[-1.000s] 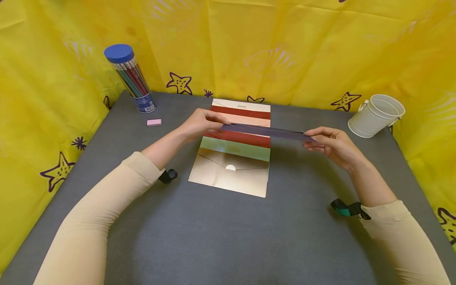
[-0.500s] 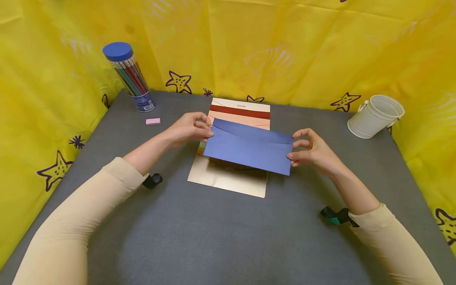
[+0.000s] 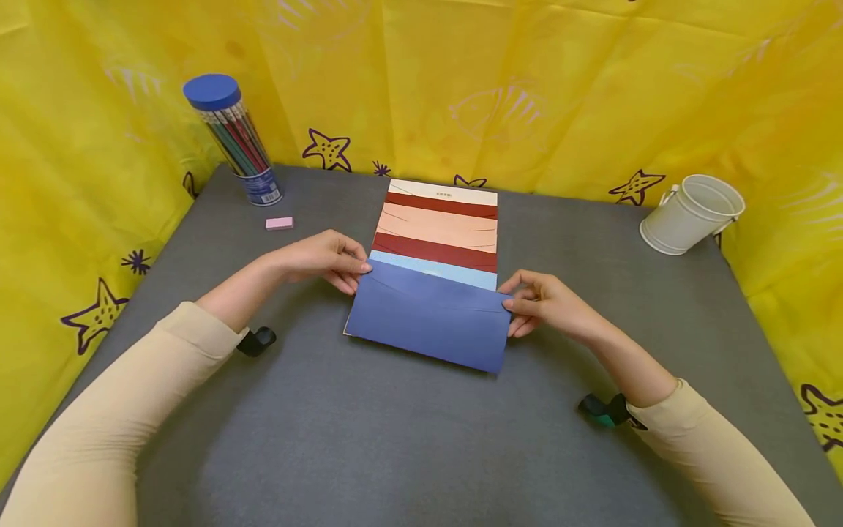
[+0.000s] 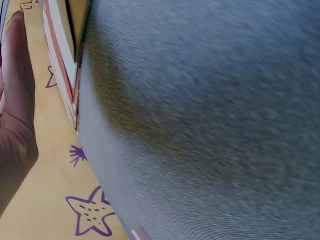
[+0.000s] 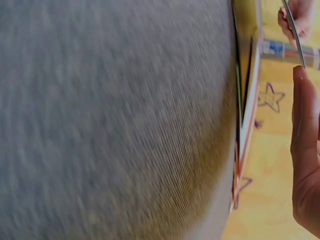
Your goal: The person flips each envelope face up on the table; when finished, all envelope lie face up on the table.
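A dark blue envelope (image 3: 428, 318) spans the space between my two hands in the head view, flap side up. At its upper left corner my left hand (image 3: 323, 258) pinches it, thumb on top. My right hand (image 3: 548, 301) pinches the opposite upper corner. Beneath and beyond it, overlapping envelopes (image 3: 436, 228) lie in a column with white, red, peach and light blue strips showing. The blue one covers the near end of this column; only a thin pale corner peeks out at its lower left. In the right wrist view the held envelope (image 5: 296, 37) appears edge-on, raised above the column.
A pencil tub (image 3: 238, 143) with a blue lid stands at the back left, a pink eraser (image 3: 279, 223) in front of it. A white metal bucket (image 3: 690, 214) stands at the back right. The yellow patterned curtain (image 3: 560, 88) borders the grey table (image 3: 421, 446).
Both hands have brought the blue envelope toward me and lower, turning it from nearly edge-on to face up. It now covers the near gold envelope, and a light blue strip shows above it.
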A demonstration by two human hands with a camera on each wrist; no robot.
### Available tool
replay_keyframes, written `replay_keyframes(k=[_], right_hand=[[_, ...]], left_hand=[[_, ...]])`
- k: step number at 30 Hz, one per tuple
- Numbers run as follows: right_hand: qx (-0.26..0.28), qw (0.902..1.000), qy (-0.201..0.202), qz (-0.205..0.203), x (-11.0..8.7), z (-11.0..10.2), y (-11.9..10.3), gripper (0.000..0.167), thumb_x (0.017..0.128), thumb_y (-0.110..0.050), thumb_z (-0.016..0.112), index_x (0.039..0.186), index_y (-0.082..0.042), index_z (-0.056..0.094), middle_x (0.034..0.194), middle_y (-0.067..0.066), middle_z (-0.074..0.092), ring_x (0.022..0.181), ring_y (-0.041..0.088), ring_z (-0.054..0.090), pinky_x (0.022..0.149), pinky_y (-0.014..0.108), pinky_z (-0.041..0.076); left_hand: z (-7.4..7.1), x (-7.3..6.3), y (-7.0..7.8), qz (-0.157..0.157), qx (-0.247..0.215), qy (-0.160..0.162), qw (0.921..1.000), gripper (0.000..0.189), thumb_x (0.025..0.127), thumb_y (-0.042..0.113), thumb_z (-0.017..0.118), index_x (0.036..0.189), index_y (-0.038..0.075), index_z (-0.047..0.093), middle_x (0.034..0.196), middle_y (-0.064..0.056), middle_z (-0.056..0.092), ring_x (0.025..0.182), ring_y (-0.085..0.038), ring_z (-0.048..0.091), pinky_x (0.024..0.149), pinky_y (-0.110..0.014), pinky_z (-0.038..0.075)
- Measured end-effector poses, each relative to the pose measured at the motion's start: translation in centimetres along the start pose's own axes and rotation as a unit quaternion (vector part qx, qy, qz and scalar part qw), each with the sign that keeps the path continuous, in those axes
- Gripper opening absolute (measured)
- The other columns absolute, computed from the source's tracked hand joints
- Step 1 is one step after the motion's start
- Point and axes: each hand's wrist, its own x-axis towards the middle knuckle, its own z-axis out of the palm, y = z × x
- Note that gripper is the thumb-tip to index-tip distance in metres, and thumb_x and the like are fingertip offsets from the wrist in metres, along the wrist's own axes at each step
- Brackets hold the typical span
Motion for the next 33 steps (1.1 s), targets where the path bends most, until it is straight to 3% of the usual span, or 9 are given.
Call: replay_keyframes(k=[6, 11, 22, 33], right_hand=[[-0.004, 0.9975, -0.046, 0.054, 0.7, 1.4, 0.4, 0.025, 0.098, -0.01, 0.058, 0.111, 0.007, 0.046, 0.08, 0.007, 0.073, 0.067, 0.018, 0.074, 0.067, 0.035, 0.062], [-0.031, 0.9952, -0.042, 0.083, 1.1, 2.4, 0.9, 0.022, 0.094, -0.01, 0.064, 0.104, 0.006, 0.051, 0.076, 0.009, 0.072, 0.064, 0.015, 0.072, 0.064, 0.032, 0.062], [-0.12, 0.9895, 0.002, 0.081, 1.3, 3.0, 0.8, 0.024, 0.088, -0.015, 0.073, 0.098, 0.003, 0.06, 0.071, 0.005, 0.063, 0.059, 0.012, 0.064, 0.06, 0.028, 0.06], [-0.142, 0.986, 0.02, 0.085, 1.4, 3.0, 0.9, 0.023, 0.086, -0.016, 0.075, 0.094, 0.001, 0.062, 0.069, 0.005, 0.064, 0.056, 0.012, 0.063, 0.059, 0.029, 0.059]], left_hand=[[0.0, -0.5, -1.0, -0.081, 0.05, -0.073, 0.9928, 0.02, 0.097, 0.017, 0.062, 0.088, 0.001, 0.068, 0.071, 0.0, 0.071, 0.065, -0.008, 0.07, 0.063, -0.022, 0.059], [0.5, -0.6, -1.4, -0.112, 0.085, -0.09, 0.9859, 0.021, 0.096, 0.019, 0.064, 0.086, 0.001, 0.069, 0.066, 0.002, 0.07, 0.058, -0.005, 0.067, 0.058, -0.019, 0.057], [1.0, -0.4, -1.8, -0.102, 0.127, -0.07, 0.9842, 0.023, 0.094, 0.021, 0.066, 0.08, 0.003, 0.067, 0.062, 0.004, 0.063, 0.054, -0.004, 0.063, 0.055, -0.018, 0.054], [1.2, -0.2, -2.2, -0.095, 0.129, -0.051, 0.9858, 0.026, 0.095, 0.022, 0.065, 0.077, 0.004, 0.064, 0.061, 0.004, 0.062, 0.053, -0.005, 0.062, 0.054, -0.019, 0.054]])
